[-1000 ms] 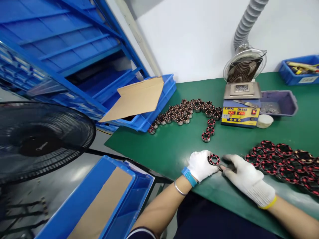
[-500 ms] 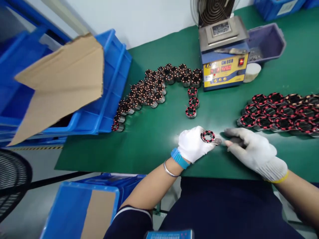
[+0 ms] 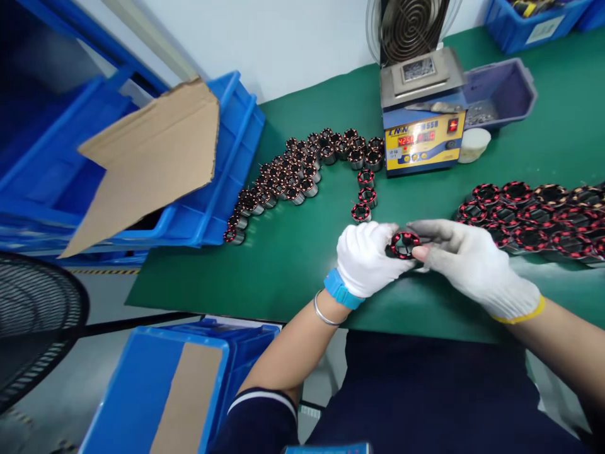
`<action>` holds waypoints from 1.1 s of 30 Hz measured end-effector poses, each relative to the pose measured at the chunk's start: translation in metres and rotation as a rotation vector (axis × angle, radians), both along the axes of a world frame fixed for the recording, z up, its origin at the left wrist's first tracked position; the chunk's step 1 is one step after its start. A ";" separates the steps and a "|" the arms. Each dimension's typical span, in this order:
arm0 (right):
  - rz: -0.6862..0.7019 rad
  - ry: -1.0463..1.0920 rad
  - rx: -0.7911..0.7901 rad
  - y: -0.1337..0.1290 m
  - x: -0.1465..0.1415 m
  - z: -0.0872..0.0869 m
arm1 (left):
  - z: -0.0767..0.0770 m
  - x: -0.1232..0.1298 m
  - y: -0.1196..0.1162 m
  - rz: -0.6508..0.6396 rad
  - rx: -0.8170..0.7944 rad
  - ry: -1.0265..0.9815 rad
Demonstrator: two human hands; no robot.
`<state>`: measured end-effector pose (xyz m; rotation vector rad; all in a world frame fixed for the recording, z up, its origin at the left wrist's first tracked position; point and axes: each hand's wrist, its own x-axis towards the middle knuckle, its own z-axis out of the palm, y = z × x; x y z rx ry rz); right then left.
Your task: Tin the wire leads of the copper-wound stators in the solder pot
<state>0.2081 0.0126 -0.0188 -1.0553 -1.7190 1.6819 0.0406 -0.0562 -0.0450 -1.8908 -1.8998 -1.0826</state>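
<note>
- Left hand [image 3: 366, 258]: gloved, fingers wrapped around a red-and-black ring [image 3: 403, 255], clamped on its left side.
- Ring: held above the near edge of the green table [image 3: 283, 271], open end up.
- Right hand [image 3: 472, 261]: gloved, bare thumb tip on ring's right rim, fingers just beyond; can't tell if pinched.
- Right: ring cluster [image 3: 534, 217].
- Farther, left: copper ring pile [image 3: 288, 173].
- Far: yellow-front heater box [image 3: 423, 145].

The white-gloved left hand [image 3: 366, 260] and white-gloved right hand [image 3: 477, 265] partly hide the red-and-black metal ring [image 3: 403, 255]. The left edge crops the round black mesh fan [image 3: 40, 321]. Grey bits [image 3: 478, 117] in the purple plastic tray [image 3: 513, 104] are too small to identify.
</note>
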 end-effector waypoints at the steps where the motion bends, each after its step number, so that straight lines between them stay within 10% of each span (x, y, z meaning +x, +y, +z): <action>1: -0.013 0.011 0.019 0.003 0.000 0.001 | 0.002 0.002 0.005 -0.024 -0.008 -0.067; 8: -0.138 -0.078 0.367 0.009 0.009 -0.021 | -0.022 0.022 0.031 -0.467 -0.115 -0.612; 16: -0.091 -0.181 0.800 0.011 0.025 -0.024 | -0.009 0.025 0.019 -0.254 -0.438 -0.744; 25: -0.229 -0.238 0.605 0.018 0.028 -0.018 | 0.023 -0.017 0.000 -0.529 -0.600 -1.157; 33: -0.190 -0.111 0.359 0.009 0.018 -0.015 | 0.024 0.011 0.008 -0.231 -0.325 -1.138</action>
